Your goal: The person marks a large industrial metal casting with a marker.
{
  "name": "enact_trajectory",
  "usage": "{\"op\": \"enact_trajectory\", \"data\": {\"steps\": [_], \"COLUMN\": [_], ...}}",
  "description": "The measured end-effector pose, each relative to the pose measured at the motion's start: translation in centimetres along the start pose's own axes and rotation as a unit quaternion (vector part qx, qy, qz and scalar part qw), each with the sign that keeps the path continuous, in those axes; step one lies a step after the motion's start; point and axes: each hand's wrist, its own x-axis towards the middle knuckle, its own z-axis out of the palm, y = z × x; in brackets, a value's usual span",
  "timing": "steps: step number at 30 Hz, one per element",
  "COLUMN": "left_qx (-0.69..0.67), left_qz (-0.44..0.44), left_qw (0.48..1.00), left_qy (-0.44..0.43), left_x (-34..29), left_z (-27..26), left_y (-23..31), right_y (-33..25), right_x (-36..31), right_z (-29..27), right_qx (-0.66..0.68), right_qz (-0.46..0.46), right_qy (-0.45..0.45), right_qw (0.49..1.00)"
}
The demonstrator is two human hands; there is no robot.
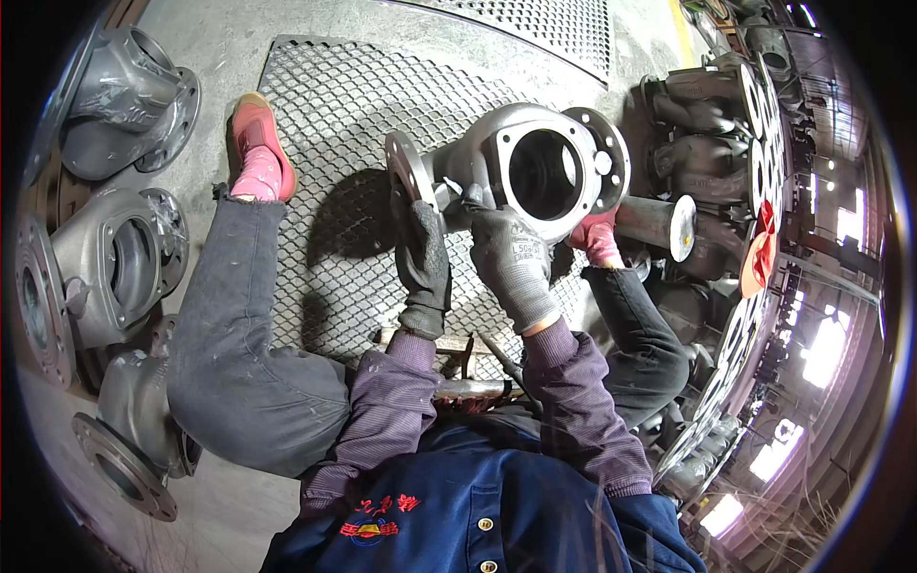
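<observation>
A grey cast-metal valve body (461, 160) with round flanges and a wide bolted opening is in front of me, above the mesh mat. My left hand (422, 263), in a dark glove, grips the lower edge of its left flange (409, 172). My right hand (509, 253), in a grey glove, is closed just below the round opening, against the casting's near side. From its fingertips a thin whitish stick (453, 187) points toward the neck beside the left flange. Whether the stick is chalk or a pen does not show.
Similar valve bodies (113, 253) stand along the left side. More castings (707, 162) are stacked on the right, with a red cloth (759, 253) on them. A metal cylinder with a round end (682, 228) lies beside my right foot. A hammer-like tool (466, 358) lies between my legs on the mesh mat (334, 115).
</observation>
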Motion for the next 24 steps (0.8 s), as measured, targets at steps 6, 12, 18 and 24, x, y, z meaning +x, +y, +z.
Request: {"op": "enact_trajectory", "data": {"steps": [6, 12, 18, 24], "left_qx": [0.149, 0.195, 0.195, 0.073], "left_qz": [0.038, 0.064, 0.063, 0.008], "left_qw": [0.987, 0.978, 0.979, 0.997], "left_qy": [0.050, 0.045, 0.014, -0.032], "left_x": [0.2, 0.1, -0.1, 0.2], "left_z": [0.4, -0.1, -0.3, -0.3], "left_y": [-0.1, -0.7, -0.5, 0.8], "right_y": [0.1, 2.1, 2.2, 0.9], "right_x": [-0.4, -1.3, -0.6, 1.4], "right_z": [0.8, 0.1, -1.3, -3.0], "right_qx": [-0.068, 0.157, 0.391, 0.476], "right_qz": [0.002, 0.002, 0.153, 0.245], "right_qy": [-0.003, 0.014, -0.127, -0.193], "right_qw": [0.998, 0.987, 0.899, 0.822]}}
